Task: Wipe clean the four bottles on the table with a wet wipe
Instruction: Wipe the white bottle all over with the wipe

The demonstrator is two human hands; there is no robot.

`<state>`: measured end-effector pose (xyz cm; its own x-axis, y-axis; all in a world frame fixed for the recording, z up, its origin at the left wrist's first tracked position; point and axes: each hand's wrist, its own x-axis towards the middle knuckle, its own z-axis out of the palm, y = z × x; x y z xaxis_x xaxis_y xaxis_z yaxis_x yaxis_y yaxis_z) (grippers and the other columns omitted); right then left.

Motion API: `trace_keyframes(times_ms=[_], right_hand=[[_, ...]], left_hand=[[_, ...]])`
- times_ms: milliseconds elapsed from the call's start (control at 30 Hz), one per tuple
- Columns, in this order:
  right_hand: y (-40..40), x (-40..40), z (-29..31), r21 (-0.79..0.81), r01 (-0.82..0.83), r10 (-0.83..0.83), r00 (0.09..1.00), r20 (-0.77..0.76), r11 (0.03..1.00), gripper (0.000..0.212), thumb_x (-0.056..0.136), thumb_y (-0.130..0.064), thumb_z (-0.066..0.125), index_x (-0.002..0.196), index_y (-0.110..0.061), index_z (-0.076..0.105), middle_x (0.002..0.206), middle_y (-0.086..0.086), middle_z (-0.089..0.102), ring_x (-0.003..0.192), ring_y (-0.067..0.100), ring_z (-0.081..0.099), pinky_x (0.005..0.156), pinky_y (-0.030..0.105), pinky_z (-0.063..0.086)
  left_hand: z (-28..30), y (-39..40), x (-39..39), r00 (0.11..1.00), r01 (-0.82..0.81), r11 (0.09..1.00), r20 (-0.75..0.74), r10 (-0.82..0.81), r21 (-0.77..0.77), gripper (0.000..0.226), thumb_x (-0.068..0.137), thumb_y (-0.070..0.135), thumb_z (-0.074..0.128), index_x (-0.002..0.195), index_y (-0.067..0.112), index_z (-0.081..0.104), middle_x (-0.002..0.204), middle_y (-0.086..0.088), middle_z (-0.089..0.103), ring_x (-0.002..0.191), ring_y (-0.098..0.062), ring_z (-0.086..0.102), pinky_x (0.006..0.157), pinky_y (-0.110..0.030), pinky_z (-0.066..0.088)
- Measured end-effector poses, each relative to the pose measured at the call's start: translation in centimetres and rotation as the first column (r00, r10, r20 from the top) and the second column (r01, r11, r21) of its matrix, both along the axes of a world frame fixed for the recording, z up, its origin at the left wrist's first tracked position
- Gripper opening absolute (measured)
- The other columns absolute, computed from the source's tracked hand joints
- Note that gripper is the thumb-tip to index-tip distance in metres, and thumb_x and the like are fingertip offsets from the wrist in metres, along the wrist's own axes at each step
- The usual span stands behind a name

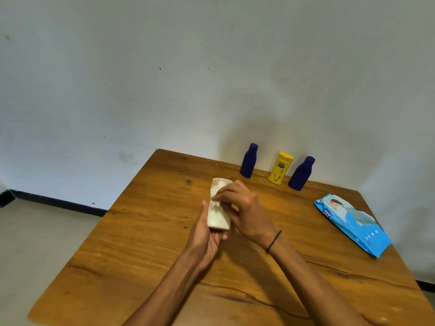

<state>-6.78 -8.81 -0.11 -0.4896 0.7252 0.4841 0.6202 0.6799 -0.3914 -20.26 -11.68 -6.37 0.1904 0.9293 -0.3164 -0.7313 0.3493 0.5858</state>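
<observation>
Left hand (pixel 207 234): cradles the white bottle (pixel 218 208) from the left and beneath, thumb up along its left side, fingers curled under the base.
Right hand (pixel 244 208): laid over the bottle's right side, fingertips pinching a small white wet wipe (pixel 215 201) against the bottle's face.
White bottle position: held above the wooden table (pixel 146 243), near its middle; cap end far, base end near.
Long axis: runs near-to-far, roughly in line with the left forearm.
Key relation: wipe sits mid-body, so uncleaned length lies both farther and nearer along that axis; the right hand is the one placed to travel it.
Remaining bottles: left blue bottle (pixel 248 161), yellow bottle (pixel 280 168) and right blue bottle (pixel 301 173) stand upright in a row at the far edge.
Wipes pack (pixel 352 223): lies flat, right side.
Judgement: likely first bottle of four.
</observation>
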Motion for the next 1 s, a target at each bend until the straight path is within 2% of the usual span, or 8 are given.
trace_keyframes(times_ms=[167,300,433,600,700,800,900,1000], right_hand=[[2.4,-0.9,0.7,0.079,0.09,-0.085,0.995,-0.059,0.993,0.027,0.085,-0.007,0.078,0.112,-0.008,0.073,0.115,0.007,0.069,0.112,0.021,0.058,0.088,0.041,0.058],[1.0,-1.4,-0.1,-0.111,-0.067,0.063,0.997,-0.045,0.992,0.021,0.091,-0.011,0.074,0.111,-0.018,0.074,0.112,-0.005,0.069,0.108,0.005,0.056,0.091,0.028,0.051],[-0.8,-0.2,-1.4,-0.245,-0.153,0.14,0.988,-0.07,0.957,0.022,0.091,-0.014,0.075,0.111,-0.023,0.075,0.11,-0.012,0.071,0.107,0.002,0.062,0.089,0.02,0.05],[-0.3,0.7,-1.3,-0.079,-0.076,0.068,0.993,-0.094,0.994,0.024,0.089,-0.012,0.073,0.112,-0.015,0.075,0.115,-0.004,0.071,0.114,0.005,0.058,0.096,0.018,0.048],[2.0,0.7,-0.4,0.035,0.056,-0.05,0.987,-0.153,0.998,0.024,0.088,-0.016,0.07,0.111,-0.011,0.075,0.116,0.001,0.072,0.115,0.011,0.057,0.092,0.019,0.051],[2.6,0.2,-0.3,0.048,0.097,-0.088,0.983,-0.163,0.994,0.023,0.089,-0.011,0.073,0.112,-0.012,0.074,0.116,0.0,0.071,0.115,0.01,0.056,0.091,0.019,0.051],[0.9,-0.1,-1.0,-0.054,0.005,-0.012,0.99,-0.142,0.999,0.024,0.089,-0.01,0.074,0.112,-0.017,0.075,0.115,-0.005,0.07,0.112,0.006,0.057,0.091,0.019,0.049],[-1.3,0.4,-1.9,-0.157,-0.091,0.076,0.992,-0.099,0.983,0.026,0.089,-0.011,0.074,0.112,-0.022,0.075,0.114,-0.008,0.07,0.11,0.003,0.057,0.091,0.017,0.047]], left_hand=[[0.3,-0.2,-0.2,0.999,0.032,0.999,-0.037,-0.031,0.014,0.053,0.107,0.048,0.044,0.138,0.005,0.051,0.102,-0.023,0.068,0.074,-0.025,0.065,0.047,-0.024,0.056],[-0.2,0.2,-0.5,1.0,-0.015,1.0,-0.021,0.016,0.022,0.054,0.107,0.044,0.045,0.142,0.003,0.055,0.108,-0.02,0.069,0.078,-0.022,0.066,0.051,-0.025,0.056],[-0.6,-0.2,-0.8,0.999,-0.016,1.0,0.033,0.017,-0.027,0.071,0.102,0.059,0.039,0.136,-0.001,0.059,0.123,-0.027,0.069,0.109,-0.032,0.066,0.087,-0.035,0.06],[-0.7,-0.3,-0.2,0.998,0.063,0.998,-0.005,-0.063,0.023,0.062,0.105,0.051,0.045,0.142,0.002,0.054,0.108,-0.022,0.068,0.08,-0.023,0.066,0.055,-0.025,0.058],[-0.6,-0.5,0.1,0.995,0.097,0.995,-0.041,-0.095,0.036,0.057,0.107,0.05,0.041,0.138,0.004,0.052,0.099,-0.022,0.067,0.073,-0.023,0.065,0.049,-0.023,0.054],[-0.4,-0.5,0.0,0.995,0.096,0.994,-0.04,-0.094,0.047,0.058,0.106,0.051,0.041,0.14,0.005,0.051,0.1,-0.022,0.066,0.074,-0.023,0.064,0.049,-0.023,0.055],[-0.7,-0.2,-0.2,0.999,0.042,0.999,-0.018,-0.041,0.028,0.058,0.108,0.05,0.041,0.141,0.005,0.054,0.106,-0.021,0.069,0.073,-0.021,0.067,0.051,-0.024,0.055],[-1.2,-0.3,-0.4,1.0,0.002,1.0,0.023,-0.002,-0.008,0.068,0.103,0.056,0.046,0.141,0.001,0.058,0.127,-0.027,0.065,0.103,-0.029,0.066,0.078,-0.033,0.057]])
